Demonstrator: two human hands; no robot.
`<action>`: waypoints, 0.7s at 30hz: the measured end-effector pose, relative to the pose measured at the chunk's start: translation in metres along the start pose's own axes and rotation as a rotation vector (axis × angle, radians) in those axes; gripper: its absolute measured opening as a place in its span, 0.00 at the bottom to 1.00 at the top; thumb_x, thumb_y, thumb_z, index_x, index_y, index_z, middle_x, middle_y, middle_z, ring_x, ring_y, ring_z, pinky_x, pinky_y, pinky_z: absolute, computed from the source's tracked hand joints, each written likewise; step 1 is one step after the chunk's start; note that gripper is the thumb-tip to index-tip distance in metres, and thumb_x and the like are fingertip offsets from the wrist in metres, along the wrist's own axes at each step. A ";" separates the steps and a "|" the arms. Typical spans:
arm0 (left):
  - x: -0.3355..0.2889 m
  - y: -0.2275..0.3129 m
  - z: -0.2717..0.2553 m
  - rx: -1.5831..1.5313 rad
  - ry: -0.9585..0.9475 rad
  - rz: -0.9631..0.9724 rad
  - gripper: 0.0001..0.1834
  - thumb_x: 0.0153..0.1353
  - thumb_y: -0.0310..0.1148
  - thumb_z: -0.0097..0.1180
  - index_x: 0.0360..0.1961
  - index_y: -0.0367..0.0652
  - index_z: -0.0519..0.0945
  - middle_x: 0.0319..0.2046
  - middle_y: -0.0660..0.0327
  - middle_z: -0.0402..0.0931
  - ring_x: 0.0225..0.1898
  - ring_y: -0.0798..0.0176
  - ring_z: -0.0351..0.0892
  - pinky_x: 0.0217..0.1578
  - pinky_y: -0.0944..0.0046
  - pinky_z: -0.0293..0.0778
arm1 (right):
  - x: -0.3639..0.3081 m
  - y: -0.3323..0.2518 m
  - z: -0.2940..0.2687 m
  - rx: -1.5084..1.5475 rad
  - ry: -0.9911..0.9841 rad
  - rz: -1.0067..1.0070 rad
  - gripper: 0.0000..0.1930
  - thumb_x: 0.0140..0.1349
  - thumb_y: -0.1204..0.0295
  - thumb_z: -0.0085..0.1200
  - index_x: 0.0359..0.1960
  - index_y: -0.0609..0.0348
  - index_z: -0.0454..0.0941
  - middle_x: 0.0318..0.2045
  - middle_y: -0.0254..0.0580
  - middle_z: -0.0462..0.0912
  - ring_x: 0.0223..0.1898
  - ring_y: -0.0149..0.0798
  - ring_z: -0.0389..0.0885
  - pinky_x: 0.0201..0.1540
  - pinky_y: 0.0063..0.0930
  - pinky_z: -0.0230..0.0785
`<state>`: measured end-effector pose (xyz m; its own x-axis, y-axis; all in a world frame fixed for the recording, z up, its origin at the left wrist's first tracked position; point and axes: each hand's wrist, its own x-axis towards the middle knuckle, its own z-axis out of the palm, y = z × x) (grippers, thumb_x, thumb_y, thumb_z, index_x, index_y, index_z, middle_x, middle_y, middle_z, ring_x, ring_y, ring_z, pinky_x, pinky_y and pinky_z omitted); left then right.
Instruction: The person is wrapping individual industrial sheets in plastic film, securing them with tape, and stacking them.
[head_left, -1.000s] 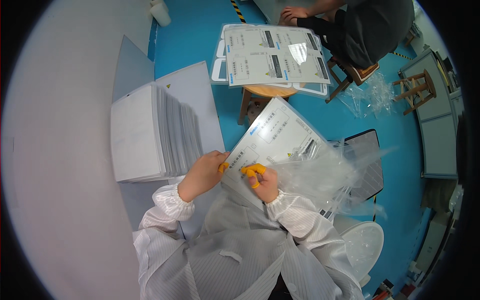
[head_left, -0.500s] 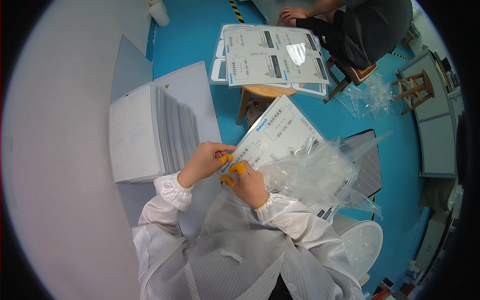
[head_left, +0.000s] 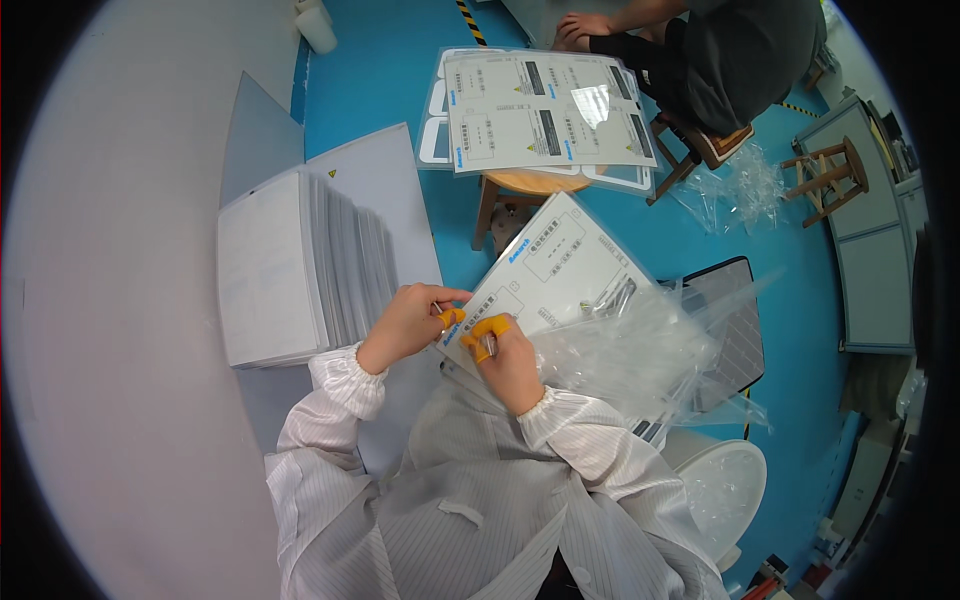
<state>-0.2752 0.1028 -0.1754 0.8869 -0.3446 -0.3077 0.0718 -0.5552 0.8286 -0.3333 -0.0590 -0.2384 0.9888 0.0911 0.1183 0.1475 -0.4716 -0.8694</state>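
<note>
A printed white label sheet (head_left: 575, 262) lies at a slant before me, on top of other sheets. My left hand (head_left: 405, 325), a yellow finger cot on it, is closed on the sheet's near left corner. Beside it my right hand (head_left: 512, 368) is over the same corner, its fingers in yellow cots curled into a pinch. What they pinch, if anything, is too small to make out. Crumpled clear plastic film (head_left: 625, 345) covers the sheet's right part and lies close to my right wrist.
A thick stack of white sheets (head_left: 270, 265) stands on a grey board at left. More printed sheets (head_left: 500, 120) rest on a wooden stool (head_left: 535, 182) ahead. Beyond sits a person (head_left: 745, 70). Loose film (head_left: 740, 190) is on the blue floor; a white bin (head_left: 745, 475) stands right.
My right hand has moved slightly up and right over the sheet's corner, its fingers curling closer together. My left hand has stayed on the corner.
</note>
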 end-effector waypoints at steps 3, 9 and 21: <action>0.002 -0.008 0.000 0.003 0.014 0.058 0.18 0.52 0.18 0.53 0.46 0.39 0.79 0.26 0.56 0.80 0.19 0.71 0.74 0.19 0.73 0.69 | -0.001 -0.017 -0.008 -0.038 -0.126 -0.037 0.18 0.44 0.70 0.66 0.34 0.63 0.74 0.37 0.44 0.74 0.33 0.49 0.77 0.34 0.34 0.71; 0.003 -0.006 0.000 0.020 -0.023 0.004 0.18 0.52 0.18 0.53 0.46 0.39 0.79 0.27 0.55 0.81 0.20 0.71 0.74 0.20 0.73 0.69 | -0.005 -0.005 0.001 -0.073 -0.108 -0.050 0.13 0.45 0.72 0.63 0.32 0.65 0.76 0.37 0.44 0.74 0.33 0.48 0.77 0.34 0.34 0.71; -0.003 -0.011 -0.006 -0.212 -0.114 0.040 0.20 0.52 0.16 0.51 0.48 0.40 0.77 0.33 0.57 0.80 0.29 0.70 0.76 0.30 0.71 0.76 | -0.005 0.002 -0.001 -0.048 -0.113 -0.078 0.10 0.46 0.78 0.58 0.33 0.65 0.75 0.38 0.44 0.73 0.35 0.49 0.76 0.36 0.32 0.71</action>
<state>-0.2762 0.1144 -0.1808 0.8347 -0.4528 -0.3134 0.1427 -0.3718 0.9173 -0.3382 -0.0613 -0.2406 0.9658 0.2261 0.1269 0.2269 -0.5001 -0.8357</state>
